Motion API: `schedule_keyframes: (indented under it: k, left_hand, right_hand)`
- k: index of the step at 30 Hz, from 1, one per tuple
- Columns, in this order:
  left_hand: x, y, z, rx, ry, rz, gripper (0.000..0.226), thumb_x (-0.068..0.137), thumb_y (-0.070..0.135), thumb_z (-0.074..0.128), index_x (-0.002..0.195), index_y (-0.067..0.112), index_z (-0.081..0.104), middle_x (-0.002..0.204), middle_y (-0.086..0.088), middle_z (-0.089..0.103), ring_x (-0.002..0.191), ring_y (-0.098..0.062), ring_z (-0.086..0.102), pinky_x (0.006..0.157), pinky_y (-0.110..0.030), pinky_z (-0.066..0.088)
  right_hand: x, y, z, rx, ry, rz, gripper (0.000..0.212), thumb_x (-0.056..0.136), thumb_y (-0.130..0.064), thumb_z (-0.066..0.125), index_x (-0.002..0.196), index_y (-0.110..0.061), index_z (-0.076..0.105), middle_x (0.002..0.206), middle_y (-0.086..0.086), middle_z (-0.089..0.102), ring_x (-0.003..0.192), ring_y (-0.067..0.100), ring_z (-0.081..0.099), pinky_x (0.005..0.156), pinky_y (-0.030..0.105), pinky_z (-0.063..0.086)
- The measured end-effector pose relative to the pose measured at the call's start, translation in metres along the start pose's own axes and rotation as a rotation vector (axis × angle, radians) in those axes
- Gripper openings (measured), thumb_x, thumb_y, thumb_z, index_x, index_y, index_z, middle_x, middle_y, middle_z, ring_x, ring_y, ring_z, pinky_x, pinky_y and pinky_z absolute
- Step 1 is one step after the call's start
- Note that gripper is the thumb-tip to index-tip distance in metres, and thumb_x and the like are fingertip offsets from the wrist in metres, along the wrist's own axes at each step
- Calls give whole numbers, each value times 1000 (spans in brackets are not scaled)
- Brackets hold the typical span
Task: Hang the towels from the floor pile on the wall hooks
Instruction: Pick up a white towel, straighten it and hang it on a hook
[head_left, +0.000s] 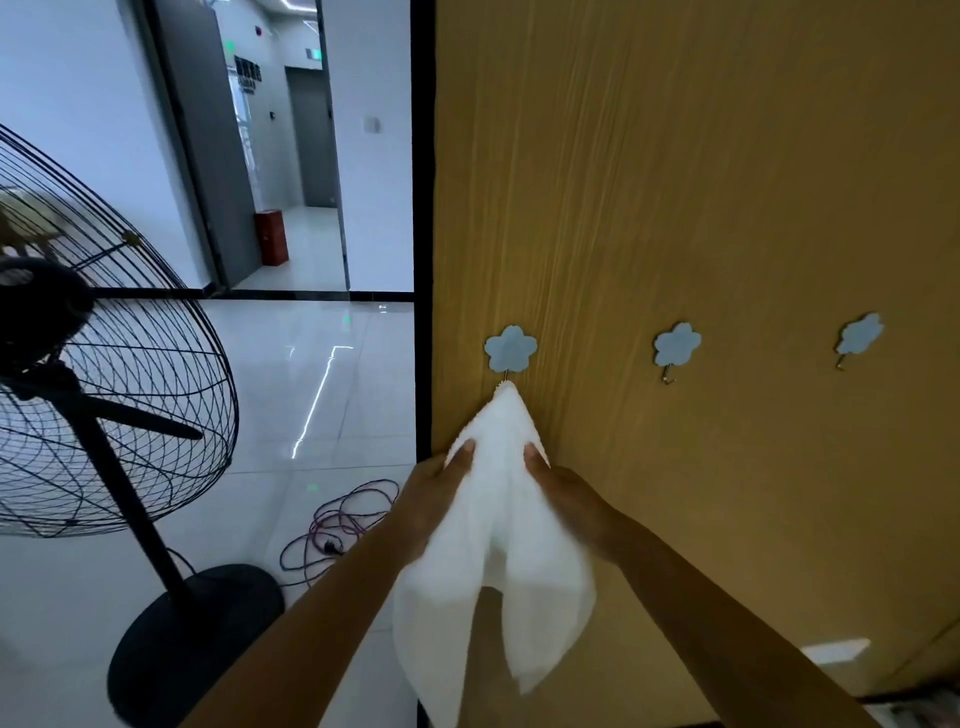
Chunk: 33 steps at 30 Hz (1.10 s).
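Where no writing shows: white towel (498, 525) on flower hook (510, 349).

Two bare forearms, no sleeves, rings or watch visible.

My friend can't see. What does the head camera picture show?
Two hands, the left hand and the right hand, hold a white towel whose top corner is at the leftmost flower hook on a yellow wall. Two more hooks are bare, and a black fan stands to the left.

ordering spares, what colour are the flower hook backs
Light blue flower hook backs, seen in the head view.
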<state>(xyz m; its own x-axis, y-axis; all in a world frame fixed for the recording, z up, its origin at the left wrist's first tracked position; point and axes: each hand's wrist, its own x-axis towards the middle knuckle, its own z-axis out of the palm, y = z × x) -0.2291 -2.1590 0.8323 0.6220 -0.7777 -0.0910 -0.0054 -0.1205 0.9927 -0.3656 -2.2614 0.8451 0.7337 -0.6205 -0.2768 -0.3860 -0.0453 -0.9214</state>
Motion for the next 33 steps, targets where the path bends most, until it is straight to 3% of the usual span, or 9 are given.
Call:
schedule_keyframes:
  k: [3,7,9,12,15,22,27,31,33]
  left_hand:
    - [3,0,0,31,-31,12,26,94,45,44,85,26,60,87,5,62,87,-19,60,72,-24,47]
    - [5,-6,1,176,-68,18,40,96,45,38,117,17,57,111,-4,59,101,-21,55,91,-30,42]
    - [5,-10,3,241,-80,25,48,96,47,36,126,14,54,120,-8,58,103,-22,54,91,-30,42]
    - [0,-15,2,435,1,116,51,97,48,33,121,11,57,115,-10,62,94,-19,55,81,-24,39]
    - [-1,-20,-2,599,12,194,54,96,51,30,119,11,56,112,-12,64,100,-25,60,84,-27,43]
    - [-5,-29,-9,542,1,261,45,95,46,37,111,7,50,98,-9,62,83,-19,57,76,-26,44]
    - [-18,-33,-13,542,48,339,35,92,49,41,97,14,46,91,-2,57,84,-18,57,75,-26,42]
    - [-37,-32,-20,614,136,389,39,94,46,42,102,9,53,95,-6,58,89,-22,58,74,-30,45]
    - [-52,-29,-25,660,180,421,41,95,42,42,112,7,55,106,-9,59,99,-25,57,81,-33,46]
  right_hand:
    - [2,1,3,-20,37,24,78,77,-74,34,128,-19,54,119,3,63,106,18,60,101,36,43]
    - [-3,-3,7,-13,79,-12,62,90,-60,32,134,-18,47,127,3,58,105,16,57,96,29,42]
    - [-7,-6,11,-22,91,-25,57,94,-55,29,138,-20,40,132,4,52,106,15,52,94,25,37]
    - [-11,-6,19,-64,117,-14,59,96,-53,26,144,-19,29,140,6,44,123,22,46,99,28,33]
    - [-13,0,26,-168,164,-8,63,95,-54,27,147,-19,20,145,7,39,128,25,42,105,33,31]
    - [-32,13,34,-326,386,-146,54,96,-48,38,140,-17,34,137,4,48,113,16,50,90,22,35]
    - [-48,24,34,-498,512,-164,58,98,-40,41,146,-12,26,147,4,36,131,19,38,104,25,29]
    - [-66,26,39,-656,553,-247,50,99,-28,41,144,-9,29,145,6,38,130,19,40,104,21,28]
    - [-76,26,42,-745,553,-289,49,99,-25,40,144,-7,30,144,8,40,128,20,42,105,23,30]
